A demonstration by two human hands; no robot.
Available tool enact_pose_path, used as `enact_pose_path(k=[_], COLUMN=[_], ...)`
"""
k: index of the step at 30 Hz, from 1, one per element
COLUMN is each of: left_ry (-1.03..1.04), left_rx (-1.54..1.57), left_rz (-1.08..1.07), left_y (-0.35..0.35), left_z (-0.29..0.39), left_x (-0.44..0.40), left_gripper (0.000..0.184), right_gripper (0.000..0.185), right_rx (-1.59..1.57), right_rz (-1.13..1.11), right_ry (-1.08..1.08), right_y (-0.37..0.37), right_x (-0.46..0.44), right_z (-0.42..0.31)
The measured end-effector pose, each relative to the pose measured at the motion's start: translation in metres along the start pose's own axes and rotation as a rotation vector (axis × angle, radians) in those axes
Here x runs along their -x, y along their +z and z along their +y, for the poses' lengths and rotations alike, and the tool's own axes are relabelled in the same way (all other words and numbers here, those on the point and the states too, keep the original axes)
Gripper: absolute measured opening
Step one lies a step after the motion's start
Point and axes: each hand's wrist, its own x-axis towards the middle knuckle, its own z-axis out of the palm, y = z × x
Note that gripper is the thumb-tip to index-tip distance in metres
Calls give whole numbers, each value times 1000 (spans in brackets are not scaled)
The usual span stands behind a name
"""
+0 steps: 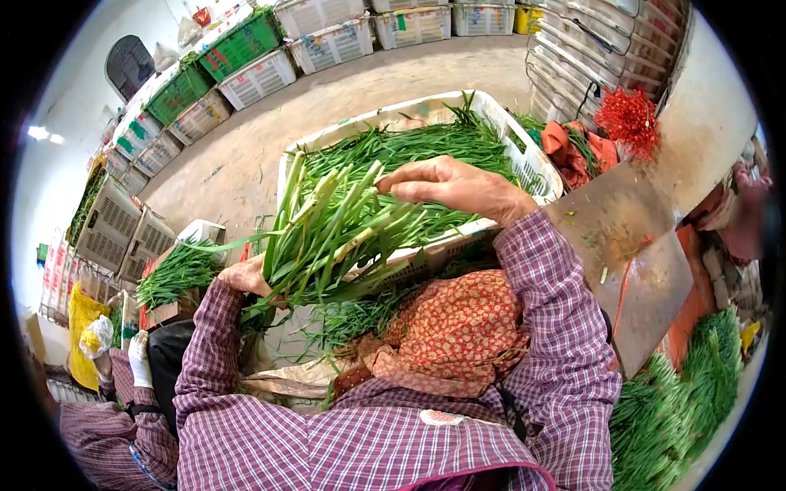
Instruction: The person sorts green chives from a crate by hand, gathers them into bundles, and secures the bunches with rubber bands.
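My left hand (pixel 248 278) is closed around a bunch of Chinese chives (pixel 327 237), their pale cut ends pointing up and to the right. Over to the right, my right hand (pixel 463 188) reaches across with fingers stretched out, its fingertips beside the pale ends of the bunch. Whether they touch a stalk is hard to make out. Beneath both hands stands a white plastic crate (pixel 536 176) with loose chives (pixel 442 146) in it. More loose leaves (pixel 352 319) lie at my lap, beside a red flowered cloth (pixel 458 331).
Stacked white and green crates (pixel 246 45) line the far wall. A bunch of red ties (pixel 629 123) sits by a brown board (pixel 622 213) on my right. Bundled chives (pixel 679 393) lie at lower right. Another person's gloved hand (pixel 141 360) is at left, near a chive pile (pixel 176 272).
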Motion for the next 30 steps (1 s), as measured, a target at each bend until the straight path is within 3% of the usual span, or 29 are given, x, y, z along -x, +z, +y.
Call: enact_pose_path(k=[5,9,12,13,14,16,19,22,24,26,27,28,30], left_ry=[13,-71,-48,109,107,-134,-192,-287,-303,-289,-316,-343,-353], left_rx=[-50,3,-65,-230,-227,199,228,256,367,369,351,333,385], left_rz=[62,53,144,161,164,190,265,235,333,363,362,360,344], left_y=[4,7,12,12,13,12,16,19,25,30,30,30,30], left_z=[2,12,15,17,21,50,57,60,57,55,63,71,74], left_x=[-10,-13,-15,-19,-20,-25,-28,-36,-41,-43,-45,-47,-49], left_gripper=[105,101,97,92,92,87,83,78,78,80,82,83,85], right_gripper=[45,37,32,29,26,24,23,25,36,47,54,50,44], right_rx=[154,56,318,223,109,-130,-329,-50,166,406,568,690,743], right_rz=[-67,-2,135,336,472,678,764,613,614,542,539,529,779], right_ry=[42,71,146,101,80,34,-34,135,-110,116,112,135,-131], right_y=[12,26,27,27,20,1,-11,14,36,52,58,64,78], right_x=[-10,-11,-12,-10,-7,-1,23,26,6,2,-7,-13,-22], right_z=[6,-4,7,9,12,18,9,-7,24,0,17,21,36])
